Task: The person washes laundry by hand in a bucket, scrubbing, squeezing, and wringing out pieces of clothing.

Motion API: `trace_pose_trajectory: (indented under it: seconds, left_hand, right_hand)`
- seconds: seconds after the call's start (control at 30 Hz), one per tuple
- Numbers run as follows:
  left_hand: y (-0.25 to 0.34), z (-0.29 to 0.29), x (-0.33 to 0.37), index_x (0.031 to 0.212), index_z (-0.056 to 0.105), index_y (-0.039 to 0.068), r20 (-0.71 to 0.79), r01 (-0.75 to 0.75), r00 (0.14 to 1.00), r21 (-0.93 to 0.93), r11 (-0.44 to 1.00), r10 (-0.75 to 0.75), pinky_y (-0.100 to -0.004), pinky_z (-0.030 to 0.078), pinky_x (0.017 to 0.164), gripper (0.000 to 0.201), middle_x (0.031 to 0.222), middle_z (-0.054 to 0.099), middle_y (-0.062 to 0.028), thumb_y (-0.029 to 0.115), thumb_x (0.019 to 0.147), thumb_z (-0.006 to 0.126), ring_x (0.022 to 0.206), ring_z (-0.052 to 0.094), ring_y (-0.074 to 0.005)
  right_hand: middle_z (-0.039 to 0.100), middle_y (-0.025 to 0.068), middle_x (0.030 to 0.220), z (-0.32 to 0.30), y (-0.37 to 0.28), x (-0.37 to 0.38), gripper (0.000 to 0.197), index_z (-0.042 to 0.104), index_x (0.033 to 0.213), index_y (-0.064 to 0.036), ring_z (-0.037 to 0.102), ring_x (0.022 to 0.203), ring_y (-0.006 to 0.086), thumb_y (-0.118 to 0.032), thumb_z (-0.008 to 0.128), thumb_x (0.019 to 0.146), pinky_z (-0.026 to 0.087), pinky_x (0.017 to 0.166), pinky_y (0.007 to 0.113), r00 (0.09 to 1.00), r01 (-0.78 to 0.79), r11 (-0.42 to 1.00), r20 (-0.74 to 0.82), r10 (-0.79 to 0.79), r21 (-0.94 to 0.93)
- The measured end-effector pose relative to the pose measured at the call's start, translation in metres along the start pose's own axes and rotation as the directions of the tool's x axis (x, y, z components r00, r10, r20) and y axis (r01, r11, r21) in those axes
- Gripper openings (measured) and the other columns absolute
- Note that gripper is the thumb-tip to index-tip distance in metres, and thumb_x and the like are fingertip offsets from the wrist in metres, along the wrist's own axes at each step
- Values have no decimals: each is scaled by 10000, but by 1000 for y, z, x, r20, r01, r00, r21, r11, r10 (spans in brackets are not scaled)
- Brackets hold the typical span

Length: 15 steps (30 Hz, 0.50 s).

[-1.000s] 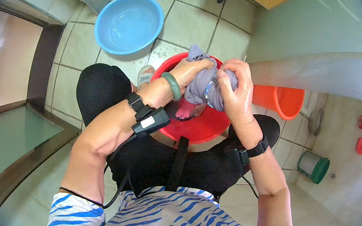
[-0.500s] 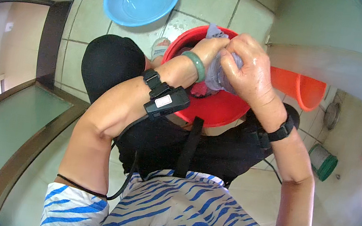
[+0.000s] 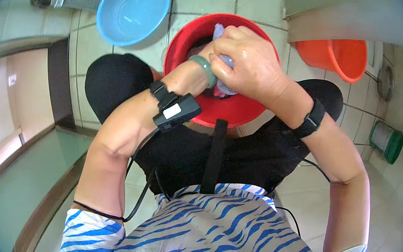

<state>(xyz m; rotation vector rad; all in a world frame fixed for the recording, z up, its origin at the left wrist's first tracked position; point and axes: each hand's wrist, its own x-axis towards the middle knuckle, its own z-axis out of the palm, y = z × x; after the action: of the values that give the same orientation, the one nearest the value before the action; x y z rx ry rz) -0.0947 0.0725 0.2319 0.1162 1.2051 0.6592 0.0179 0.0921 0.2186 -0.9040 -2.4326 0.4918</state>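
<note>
A wet lavender cloth (image 3: 219,30) is bunched and twisted between my two hands, over the red bucket (image 3: 234,112). My right hand (image 3: 251,63) is closed round it, knuckles up. My left hand (image 3: 205,54), below a green bangle (image 3: 204,69), is closed on the same cloth; its fingers are mostly hidden behind my right hand. Dark and pinkish fabric shows down in the bucket, partly covered by my hands. The bucket stands between my knees.
A light blue basin (image 3: 132,10) sits on the tiled floor at the far left. An orange bucket (image 3: 347,59) lies tipped at the right, near a round floor drain (image 3: 385,82). A green and white container (image 3: 386,141) is by the right wall. Glass-panelled framing (image 3: 45,176) stands left.
My hands, still gripping the lavender cloth, have shifted left and lower over the bucket, and less cloth shows between them. The view has also shifted.
</note>
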Motion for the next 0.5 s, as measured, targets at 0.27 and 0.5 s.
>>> trace_pose_trajectory:
  seconds: [0.27,0.5]
  left_hand:
    - [-22,-15,83,972,562,53,338,-81,920,-333,939,200,-389,495,804,238,957,612,-109,235,820,553,859,610,-242]
    - [15,-9,65,1042,552,47,423,-327,776,-364,872,468,-386,418,905,275,1042,598,-114,214,825,556,989,566,-233]
  right_hand:
    - [558,198,1052,-34,37,-13,529,536,1130,-95,544,981,342,-462,590,753,436,844,370,918,-388,906,-18,396,171]
    - [565,96,1012,-84,65,-28,430,504,1131,-56,537,936,190,-233,622,758,424,837,294,829,-554,679,242,504,482]
